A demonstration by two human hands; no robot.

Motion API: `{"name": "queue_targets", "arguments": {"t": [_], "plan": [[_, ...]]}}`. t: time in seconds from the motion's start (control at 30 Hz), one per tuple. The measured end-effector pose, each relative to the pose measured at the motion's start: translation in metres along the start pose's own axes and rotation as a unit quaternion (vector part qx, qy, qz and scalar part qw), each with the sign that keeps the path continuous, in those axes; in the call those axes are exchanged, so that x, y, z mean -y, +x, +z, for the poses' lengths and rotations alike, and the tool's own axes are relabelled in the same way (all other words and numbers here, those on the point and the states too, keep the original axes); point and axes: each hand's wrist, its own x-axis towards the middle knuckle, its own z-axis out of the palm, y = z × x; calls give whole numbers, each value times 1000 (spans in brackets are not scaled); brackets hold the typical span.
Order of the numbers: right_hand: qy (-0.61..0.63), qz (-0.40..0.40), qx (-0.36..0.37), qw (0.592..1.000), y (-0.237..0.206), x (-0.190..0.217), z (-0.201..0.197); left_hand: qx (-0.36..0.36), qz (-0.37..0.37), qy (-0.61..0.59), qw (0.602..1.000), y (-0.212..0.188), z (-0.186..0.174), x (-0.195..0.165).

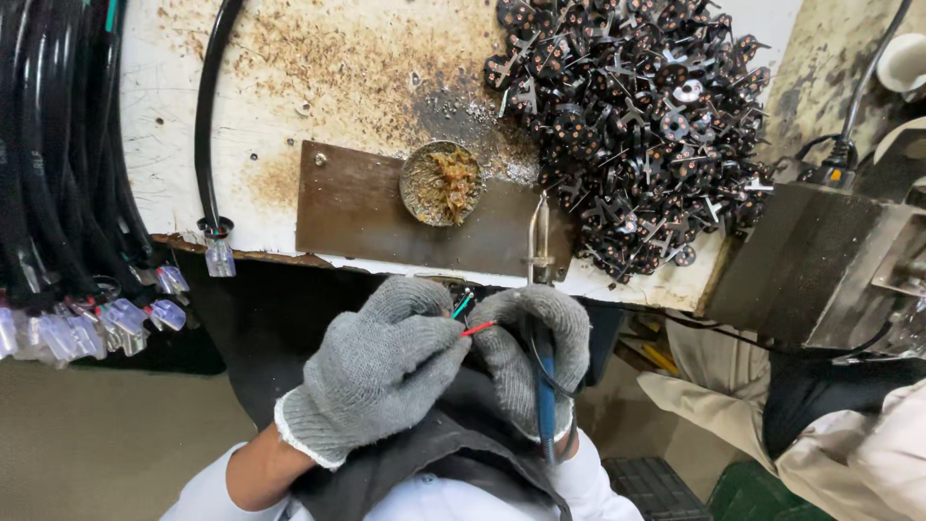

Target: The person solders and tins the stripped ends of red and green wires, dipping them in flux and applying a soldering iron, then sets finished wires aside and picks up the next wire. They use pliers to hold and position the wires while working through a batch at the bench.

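Both gloved hands met just below the table edge. The left hand pinched a red wire, its long axis running rightward toward the right hand, which was curled around a blue-handled soldering iron pointing up toward the bench. A green wire showed just above, between the hands.

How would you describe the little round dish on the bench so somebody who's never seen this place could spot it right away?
Start at the stained white workbench and find the brown metal plate along its near edge. The small round dish sits at the plate's upper right corner, left of the heap of small black metal parts. It alone is circular and holds a golden-brown tangled clump.
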Motion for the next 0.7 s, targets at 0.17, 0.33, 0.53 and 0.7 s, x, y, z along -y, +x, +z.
{"name": "queue_targets", "arguments": {"t": [0.17, 0.33, 0.53, 0.7], "plan": [[-15, -83, -14, 996, 18, -5, 11, -20, 2, -42, 999, 5, 1, 0], [67, -106, -164, 978, 55, -2, 27, -63, -86, 0, 994, 27, -18, 11], [-191, -181, -107, 959, 68, -2, 31, -41, -131, 92, 986, 57, -39, 9], [-217, -184, -116, 952, 61, -16, 32, -41, -178, 12, 983, 46, -33, -14]]}}
